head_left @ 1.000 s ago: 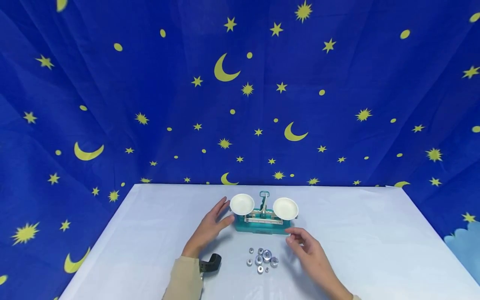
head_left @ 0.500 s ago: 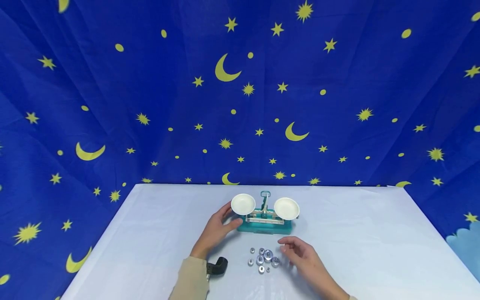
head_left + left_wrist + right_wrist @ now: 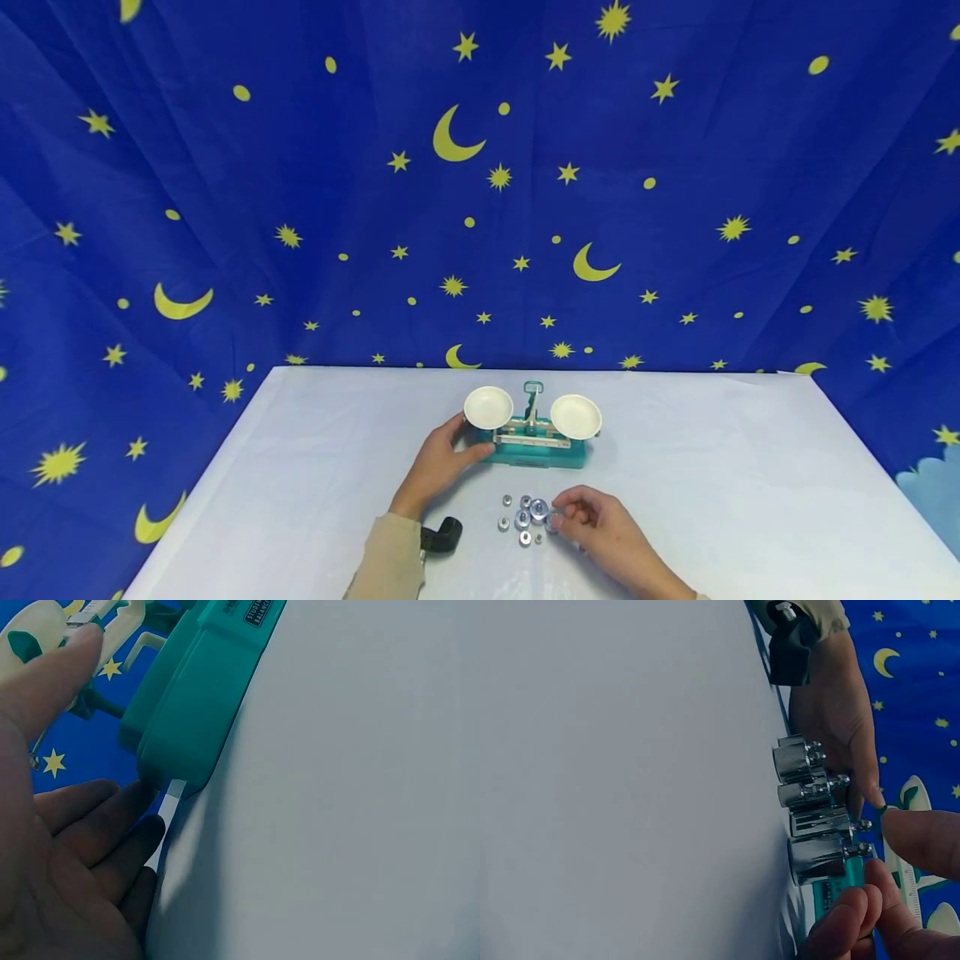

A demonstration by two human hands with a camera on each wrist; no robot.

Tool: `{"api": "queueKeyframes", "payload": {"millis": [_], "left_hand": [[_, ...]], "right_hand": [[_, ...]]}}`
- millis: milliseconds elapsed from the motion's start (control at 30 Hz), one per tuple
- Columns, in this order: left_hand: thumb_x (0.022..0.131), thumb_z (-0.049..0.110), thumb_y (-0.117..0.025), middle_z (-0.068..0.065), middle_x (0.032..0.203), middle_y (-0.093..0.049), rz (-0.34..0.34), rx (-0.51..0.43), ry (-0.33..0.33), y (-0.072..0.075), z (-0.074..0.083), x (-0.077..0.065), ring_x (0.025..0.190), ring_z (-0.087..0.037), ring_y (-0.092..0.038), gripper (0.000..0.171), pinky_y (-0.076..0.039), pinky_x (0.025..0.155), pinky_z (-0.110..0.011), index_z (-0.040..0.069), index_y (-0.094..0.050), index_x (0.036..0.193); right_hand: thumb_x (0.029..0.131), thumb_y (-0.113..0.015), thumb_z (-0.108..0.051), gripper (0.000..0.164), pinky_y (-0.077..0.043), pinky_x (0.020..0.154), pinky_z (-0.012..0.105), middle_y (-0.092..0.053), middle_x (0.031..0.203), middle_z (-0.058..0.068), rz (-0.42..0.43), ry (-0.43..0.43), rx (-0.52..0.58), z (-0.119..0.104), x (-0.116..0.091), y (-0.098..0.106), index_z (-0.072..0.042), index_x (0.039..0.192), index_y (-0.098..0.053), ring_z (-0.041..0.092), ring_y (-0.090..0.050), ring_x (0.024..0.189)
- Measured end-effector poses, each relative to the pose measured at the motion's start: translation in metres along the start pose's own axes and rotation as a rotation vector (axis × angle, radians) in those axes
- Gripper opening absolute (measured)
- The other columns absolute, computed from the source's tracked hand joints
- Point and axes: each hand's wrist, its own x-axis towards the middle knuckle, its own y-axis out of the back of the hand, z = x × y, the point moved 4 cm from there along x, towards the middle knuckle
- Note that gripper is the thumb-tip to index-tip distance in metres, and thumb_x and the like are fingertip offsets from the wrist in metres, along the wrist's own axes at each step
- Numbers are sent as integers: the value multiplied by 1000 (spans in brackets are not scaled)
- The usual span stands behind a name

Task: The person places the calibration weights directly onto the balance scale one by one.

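A green balance scale [image 3: 536,455] stands on the table, with a white left pan [image 3: 489,408] and a white right pan [image 3: 576,417]. My left hand [image 3: 437,468] rests at the scale's left end, thumb in front. In the left wrist view its extended fingers [image 3: 112,825] are against the green base [image 3: 191,705]. Several silver weights [image 3: 522,519] stand grouped before the scale. My right hand [image 3: 611,533] is at the rightmost weight [image 3: 817,860]. In the right wrist view the thumb and index finger are apart on either side of its knob; contact is unclear.
The white-covered table [image 3: 727,483] spreads out to both sides. A dark blue cloth [image 3: 360,192] with yellow stars and moons hangs behind its far edge. A black band with a dark block [image 3: 442,535] is on my left wrist.
My left hand has moved right, to the scale's end. My right hand has come down and left from the scale's front edge to the rightmost weight. Scale and weights have stayed put.
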Motion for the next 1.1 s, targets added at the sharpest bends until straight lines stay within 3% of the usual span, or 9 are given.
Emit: {"api": "queueKeyframes", "payload": {"millis": [400,667,1100], "left_hand": [[87,38,-78,-20,153,-44,-41,55,-8,-4,-1,-1,144,-37,-36,83,-27,119,-55,-4,-42,149],[88,31,-78,-25,148,-47,-40,111,-62,-5,-1,-1,140,-40,-41,77,-30,118,-54,-8,-45,145],[89,28,-77,-25,148,-48,-42,134,-72,-6,-1,-1,140,-39,-42,73,-32,118,-54,-7,-46,145]], "right_hand": [[81,-80,-11,24,-47,56,20,-56,78,1,14,23,-50,0,0,-1,-1,99,-68,11,-51,68],[80,-81,-14,21,-46,55,22,-56,76,0,20,35,-100,0,2,-2,-5,94,-69,11,-51,66],[81,-81,-14,16,-43,53,21,-55,72,-1,24,55,-107,-1,2,-1,-6,91,-71,8,-49,63]]}}
